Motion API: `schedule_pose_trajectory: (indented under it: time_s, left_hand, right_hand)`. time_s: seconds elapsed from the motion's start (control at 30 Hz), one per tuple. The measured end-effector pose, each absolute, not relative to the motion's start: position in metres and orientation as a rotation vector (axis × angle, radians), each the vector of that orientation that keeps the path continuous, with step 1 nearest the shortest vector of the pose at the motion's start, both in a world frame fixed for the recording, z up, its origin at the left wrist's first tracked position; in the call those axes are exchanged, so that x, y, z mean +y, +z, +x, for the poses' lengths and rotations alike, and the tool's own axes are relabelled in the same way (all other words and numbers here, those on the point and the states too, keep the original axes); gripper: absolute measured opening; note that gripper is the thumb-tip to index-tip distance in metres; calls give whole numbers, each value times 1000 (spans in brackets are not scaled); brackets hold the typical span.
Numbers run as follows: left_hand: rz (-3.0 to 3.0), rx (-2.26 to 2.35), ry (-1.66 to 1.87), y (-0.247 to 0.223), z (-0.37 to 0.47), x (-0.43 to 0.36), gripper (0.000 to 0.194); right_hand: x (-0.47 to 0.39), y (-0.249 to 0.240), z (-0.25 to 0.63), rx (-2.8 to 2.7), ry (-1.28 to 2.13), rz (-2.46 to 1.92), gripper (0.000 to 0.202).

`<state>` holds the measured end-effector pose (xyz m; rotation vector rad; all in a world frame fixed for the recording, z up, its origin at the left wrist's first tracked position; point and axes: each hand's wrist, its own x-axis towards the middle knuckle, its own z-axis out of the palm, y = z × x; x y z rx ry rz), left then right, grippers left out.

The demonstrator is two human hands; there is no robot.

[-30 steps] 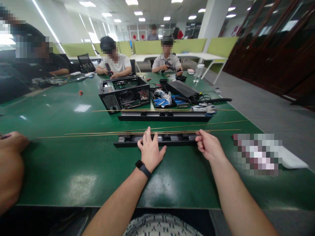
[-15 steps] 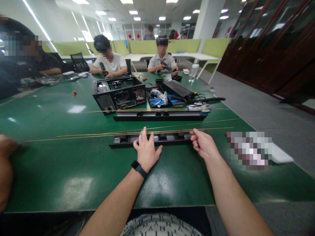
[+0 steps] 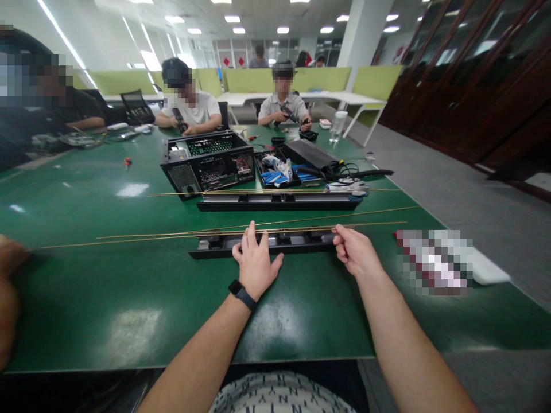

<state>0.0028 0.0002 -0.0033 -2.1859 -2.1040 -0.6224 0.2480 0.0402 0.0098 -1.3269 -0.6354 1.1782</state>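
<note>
A long black channel-shaped rail with small black blocks inside lies crosswise on the green table in front of me. My left hand rests over its middle, fingers spread, touching the rail and the thin rods there. Several thin brass-coloured rods run along the rail's far side and stick out past both ends. At the rail's right end, my right hand has thumb and forefinger pinched on a thin rod; the exact grip is partly hidden by the fingers. A dark watch is on my left wrist.
Behind lies a second black rail with more rods. Beyond are an open computer case, a tray with gloves, and black cables. Blurred items and a white object lie right. Another person's hand is at left; people sit opposite.
Both hands keep their places on the rail and rods. The whole view has shifted very slightly.
</note>
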Motion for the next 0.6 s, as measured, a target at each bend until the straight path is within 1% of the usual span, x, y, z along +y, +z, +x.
schedule_pose_trajectory:
  time_s: [0.1,0.3,0.6]
  left_hand:
    - [-2181,-2104,-620,-4,3,0,67]
    - [-2181,-2096,-607,-4,2,1,68]
    - [-2174,-2091,-624,-5,2,0,67]
  right_hand:
    - [40,10,248,-634,1184,-1329,25]
    - [40,12,247,-579,1171,-1330,17]
    - [40,13,245,-627,1185,-1345,17]
